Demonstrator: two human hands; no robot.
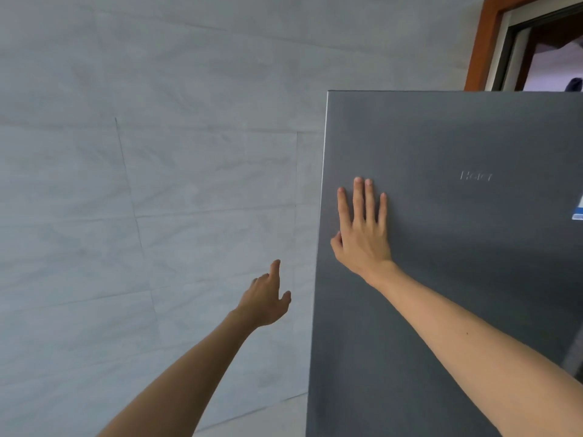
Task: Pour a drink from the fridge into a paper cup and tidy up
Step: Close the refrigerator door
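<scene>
A tall dark grey fridge (pixel 457 279) fills the right half of the head view, its door face toward me. My right hand (pixel 362 228) lies flat against the door near its left edge, fingers spread and pointing up. My left hand (pixel 268 298) hovers in the air just left of the fridge's edge, fingers loosely apart, holding nothing. No drink or paper cup is in view.
A pale grey tiled wall (pixel 142 184) covers the left side, close behind my left hand. A brown wooden door frame (pixel 482 42) rises behind the fridge at the upper right. A blue and white sticker (pixel 578 209) sits at the door's right edge.
</scene>
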